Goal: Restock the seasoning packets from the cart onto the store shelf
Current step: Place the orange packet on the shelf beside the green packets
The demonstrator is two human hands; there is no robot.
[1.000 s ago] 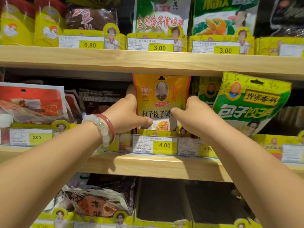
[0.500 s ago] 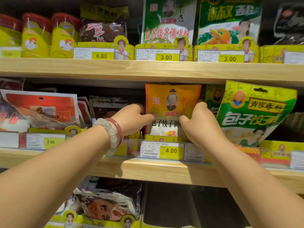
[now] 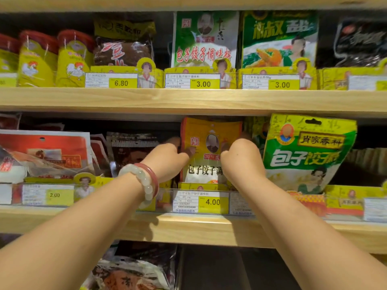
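Note:
An orange-yellow seasoning packet (image 3: pixel 211 151) with a small portrait stands upright on the middle shelf (image 3: pixel 201 228), behind the 4.00 price tag (image 3: pixel 212 202). My left hand (image 3: pixel 167 159), with bead bracelets on the wrist, grips the packet's left edge, thumb on its front. Gripping the right edge the same way is my right hand (image 3: pixel 240 159). The packet's lower corners and the fingers behind it are hidden. The cart is out of view.
A green and yellow packet (image 3: pixel 307 153) leans just right of my right hand. Red and dark packets (image 3: pixel 48 155) fill the shelf to the left. The upper shelf (image 3: pixel 188 99) overhangs closely, carrying green packets and yellow tubs. More bags sit below.
Both hands slid up the packet's sides and pushed it deeper between its neighbours. The camera drew closer to the shelf.

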